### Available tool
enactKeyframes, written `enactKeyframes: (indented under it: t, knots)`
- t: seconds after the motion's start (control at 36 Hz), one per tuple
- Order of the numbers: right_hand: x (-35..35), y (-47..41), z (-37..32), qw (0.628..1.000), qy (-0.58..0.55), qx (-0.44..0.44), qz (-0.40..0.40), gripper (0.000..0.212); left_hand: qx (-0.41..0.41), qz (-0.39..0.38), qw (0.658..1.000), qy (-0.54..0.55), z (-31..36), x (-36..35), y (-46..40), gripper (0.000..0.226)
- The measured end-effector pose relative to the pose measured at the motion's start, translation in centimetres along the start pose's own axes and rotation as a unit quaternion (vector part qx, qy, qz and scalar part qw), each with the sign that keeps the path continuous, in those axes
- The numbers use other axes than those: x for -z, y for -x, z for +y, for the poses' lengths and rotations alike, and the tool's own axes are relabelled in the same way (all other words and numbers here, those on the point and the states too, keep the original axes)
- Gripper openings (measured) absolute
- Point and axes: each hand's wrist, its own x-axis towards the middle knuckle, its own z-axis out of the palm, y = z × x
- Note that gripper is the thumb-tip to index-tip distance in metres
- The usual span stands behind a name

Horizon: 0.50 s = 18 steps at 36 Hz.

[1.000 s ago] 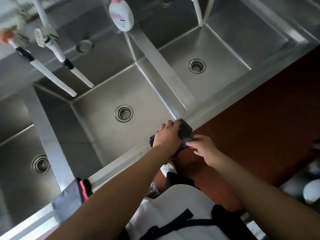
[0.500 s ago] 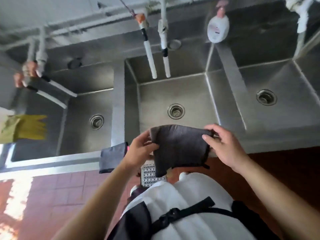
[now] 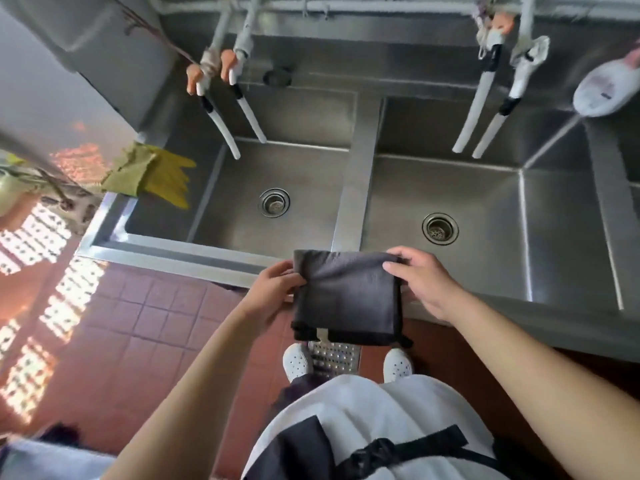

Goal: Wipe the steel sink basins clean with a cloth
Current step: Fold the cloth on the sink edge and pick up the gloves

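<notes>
The steel sink point(image 3: 356, 188) spreads wide, each of its two near basins bare around a round drain point(image 3: 274, 202), white spouts point(image 3: 479, 116) hanging above. In front of its rim hangs the cloth point(image 3: 346, 296), dark grey, folded square, a small pale tag at its lower edge, nothing readable. Left hand point(image 3: 273, 289) pinches the left edge; right hand point(image 3: 420, 280) grips the top right corner. Yellow gloves point(image 3: 169, 180) drape the far-left rim. A white bottle point(image 3: 604, 90) at right, label too blurred.
</notes>
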Motion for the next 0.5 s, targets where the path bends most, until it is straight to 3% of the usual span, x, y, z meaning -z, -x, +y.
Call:
enactKeyframes:
  t: [0.06,0.11,0.17,0.22,0.31,0.36,0.42,0.5]
  knots:
    - [-1.6,-1.7,0.7,0.998,0.027,-0.043,0.026,0.018,0.014,0.031,0.999,-0.035,0.1,0.7,-1.9,0.034]
    - [-2.9,-3.1,1.6,0.985,0.129,-0.063,0.093,0.017,-0.009,0.083,0.979,-0.188,-0.5,1.2,-3.7,0.048]
    - [-4.2,-3.4,2.0,0.952,0.26,-0.05,0.152,0.028,-0.092,0.095,0.911,-0.391,-1.2,1.4,-4.5,0.059]
    - [-5.8,-3.1,2.3,0.931,0.33,0.001,0.156,0.039,-0.203,0.055,0.846,-0.49,-2.0,1.5,-4.6,0.061]
    - [-8.5,-2.0,3.7,0.871,0.482,0.056,0.074,0.056,-0.253,-0.035,0.722,-0.643,-4.2,1.8,-5.4,0.07]
    - [-9.8,-1.3,4.9,0.82,0.572,0.013,0.0,0.07,-0.243,-0.07,0.665,-0.702,-5.6,2.5,-5.9,0.074]
    - [-10.1,-1.0,5.9,0.796,0.604,-0.017,-0.032,0.074,-0.249,-0.08,0.645,-0.718,-6.7,3.3,-6.2,0.075]
    - [-9.7,-1.0,5.7,0.795,0.605,-0.024,-0.041,0.072,-0.261,-0.079,0.645,-0.714,-7.1,3.8,-6.4,0.076]
